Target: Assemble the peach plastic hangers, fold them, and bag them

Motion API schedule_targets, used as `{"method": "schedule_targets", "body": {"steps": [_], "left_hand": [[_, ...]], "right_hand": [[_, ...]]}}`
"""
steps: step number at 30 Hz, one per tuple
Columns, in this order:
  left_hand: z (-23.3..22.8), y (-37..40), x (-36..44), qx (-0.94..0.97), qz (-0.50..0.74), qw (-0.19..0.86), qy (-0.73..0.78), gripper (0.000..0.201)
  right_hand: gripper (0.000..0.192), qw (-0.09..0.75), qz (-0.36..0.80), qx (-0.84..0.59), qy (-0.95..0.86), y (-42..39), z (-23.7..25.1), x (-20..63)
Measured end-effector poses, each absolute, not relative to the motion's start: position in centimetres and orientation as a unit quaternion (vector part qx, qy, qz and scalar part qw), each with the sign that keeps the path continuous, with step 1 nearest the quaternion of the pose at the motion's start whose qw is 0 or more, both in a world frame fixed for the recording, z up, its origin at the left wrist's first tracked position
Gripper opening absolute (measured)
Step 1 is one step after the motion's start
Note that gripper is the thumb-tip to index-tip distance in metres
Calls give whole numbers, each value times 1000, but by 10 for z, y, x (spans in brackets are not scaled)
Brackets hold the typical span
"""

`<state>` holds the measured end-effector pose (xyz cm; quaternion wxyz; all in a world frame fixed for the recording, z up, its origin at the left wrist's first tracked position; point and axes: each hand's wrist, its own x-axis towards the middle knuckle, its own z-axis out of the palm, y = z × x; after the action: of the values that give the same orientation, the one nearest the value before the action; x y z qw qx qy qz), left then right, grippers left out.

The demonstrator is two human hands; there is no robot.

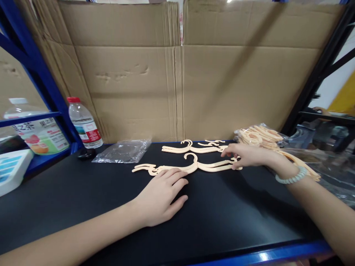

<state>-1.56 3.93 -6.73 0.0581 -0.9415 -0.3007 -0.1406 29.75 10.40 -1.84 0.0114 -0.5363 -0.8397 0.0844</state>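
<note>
A cream plastic clothes hanger [212, 167] lies flat on the black table, its hook pointing away from me. A small curved cream piece [144, 167] sits at its left end. My left hand [163, 195] rests with fingers stretched out, the fingertips touching the hanger's left arm. Over the right end of the hanger hovers my right hand [246, 155], its fingers bent and apart from the thumb; whether it touches the hanger's end is hard to see. Behind lies a second cream hanger [177, 149], with loose curved pieces [212, 142] beside it.
Bagged cream pieces [257, 135] are heaped at the right, with more strips [301, 162] and clear plastic before them. A flat clear bag [123, 150] and a red-capped water bottle [85, 125] stand left. Cardboard [124, 81] walls off the back.
</note>
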Motion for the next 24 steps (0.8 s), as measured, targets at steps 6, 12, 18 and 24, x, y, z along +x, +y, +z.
{"method": "schedule_targets", "body": {"steps": [6,12,18,24], "left_hand": [[-68,40,-16,-934,-150,65,-318,35],[-70,40,-17,-926,-156,45,-341,45],[-71,43,-17,-926,-152,31,-344,48],[-73,45,-19,-927,-151,16,-343,51]], "right_hand": [[47,-11,104,-550,-829,110,-25,299],[29,-19,94,-518,-850,118,-31,303],[26,-10,103,-522,-847,120,-32,306],[26,-15,109,-530,-841,117,-29,303]]}}
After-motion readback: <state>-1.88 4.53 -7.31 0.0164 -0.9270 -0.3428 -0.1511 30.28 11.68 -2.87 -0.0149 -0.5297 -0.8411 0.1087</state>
